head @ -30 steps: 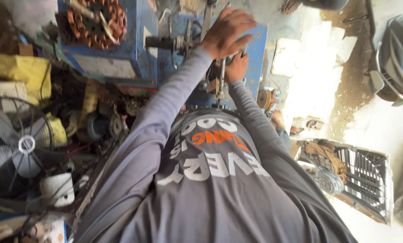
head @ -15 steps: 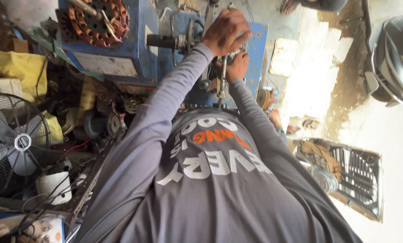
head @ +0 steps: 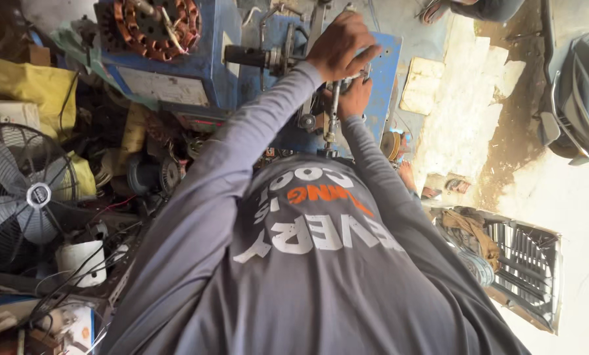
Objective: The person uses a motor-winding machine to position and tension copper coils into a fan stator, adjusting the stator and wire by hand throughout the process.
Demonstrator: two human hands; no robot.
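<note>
Head view: both hands raised, left hand & right hand clenched on metal rod at blue machine.

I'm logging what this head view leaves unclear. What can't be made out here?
- Left hand: its grip on the blue machine is hidden by its own back.
- Right hand: fingers hidden behind the metal rod.
- Fan: cut off by left edge.

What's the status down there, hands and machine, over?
Left hand closed over top of blue metal machine. Right hand gripping thin upright metal rod below. Copper-wound stator sits left, apart.
</note>
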